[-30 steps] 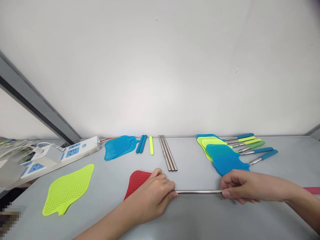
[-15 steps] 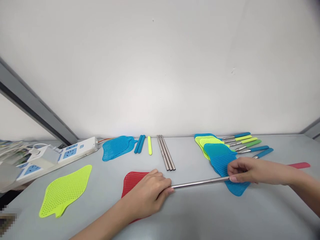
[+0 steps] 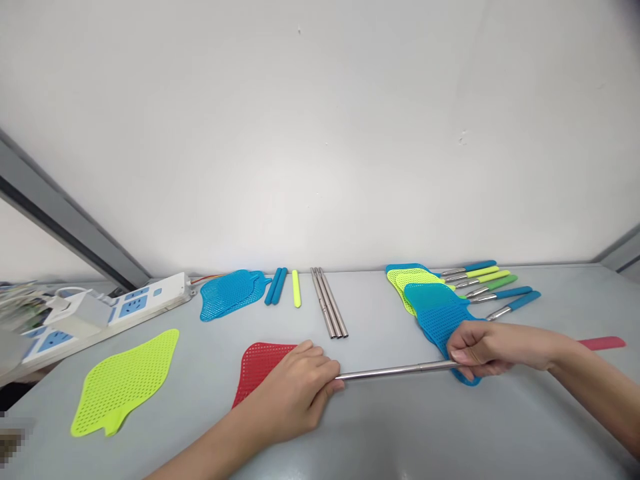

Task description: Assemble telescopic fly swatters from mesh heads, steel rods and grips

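Metal rod runs crosswise between left hand and right hand, both gripping it (red handle farther right).

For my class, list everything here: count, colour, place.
Power strip: one, white, left
Plugs, cables: several, mostly white, left
Swatter head: one, yellow, front left
Stacked swatter heads: two, blue, back left
Other swatter head: one, red, centre left
Loose handles: two blue, one yellow, back
Loose rods: three, silver, back
Fly swatters: about six, blue, yellow, green, right
Held rod: one, silver, front
Far handle: one, red, right
Table: one, grey, below
Wall: one, white, behind
Posts: two, grey, sides
Left hand: one, on rod
Right hand: one, on rod
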`<action>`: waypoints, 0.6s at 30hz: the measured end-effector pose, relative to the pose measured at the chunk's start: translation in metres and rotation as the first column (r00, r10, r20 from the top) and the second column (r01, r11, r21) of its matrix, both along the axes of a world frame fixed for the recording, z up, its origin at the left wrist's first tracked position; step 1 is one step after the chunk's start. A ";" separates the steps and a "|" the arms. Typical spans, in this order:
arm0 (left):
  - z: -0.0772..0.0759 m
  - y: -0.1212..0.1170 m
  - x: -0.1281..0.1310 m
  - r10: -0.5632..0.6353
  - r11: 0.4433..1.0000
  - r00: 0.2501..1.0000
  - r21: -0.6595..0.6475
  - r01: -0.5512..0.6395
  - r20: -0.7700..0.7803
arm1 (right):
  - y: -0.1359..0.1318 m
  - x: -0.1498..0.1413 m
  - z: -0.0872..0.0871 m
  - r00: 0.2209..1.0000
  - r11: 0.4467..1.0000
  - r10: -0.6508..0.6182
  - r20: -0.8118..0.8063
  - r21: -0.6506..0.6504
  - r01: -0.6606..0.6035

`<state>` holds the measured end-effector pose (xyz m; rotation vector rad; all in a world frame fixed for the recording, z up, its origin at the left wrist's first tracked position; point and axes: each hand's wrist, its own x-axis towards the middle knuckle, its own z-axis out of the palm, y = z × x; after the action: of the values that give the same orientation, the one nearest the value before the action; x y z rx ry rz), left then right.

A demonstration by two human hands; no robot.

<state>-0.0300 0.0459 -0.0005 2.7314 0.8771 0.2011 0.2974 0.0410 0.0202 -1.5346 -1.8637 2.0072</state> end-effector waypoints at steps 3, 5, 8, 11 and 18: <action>-0.001 -0.001 0.000 0.001 1.000 1.000 -0.003 -0.001 0.025 | -0.002 0.000 0.001 1.000 1.000 -0.009 0.023 -0.028 0.010; -0.001 -0.002 0.000 0.005 1.000 1.000 -0.002 -0.005 0.030 | -0.003 0.000 0.001 1.000 0.999 -0.010 0.029 -0.048 0.012; -0.001 -0.004 -0.001 0.006 1.000 1.000 0.018 -0.006 0.001 | -0.005 0.000 -0.001 1.000 0.997 -0.009 0.018 -0.076 0.011; 0.001 -0.005 -0.003 0.001 0.998 0.999 0.066 0.001 -0.032 | -0.004 -0.002 -0.006 1.000 0.993 -0.012 -0.026 -0.114 0.009; 0.007 -0.003 -0.003 0.000 0.985 0.998 0.172 0.011 -0.064 | -0.003 -0.007 -0.023 0.991 0.967 -0.048 -0.127 -0.253 0.014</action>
<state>-0.0335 0.0426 0.0060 2.9148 0.9085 0.1989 0.2908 0.0382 -0.0024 -1.4274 -1.5780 2.3434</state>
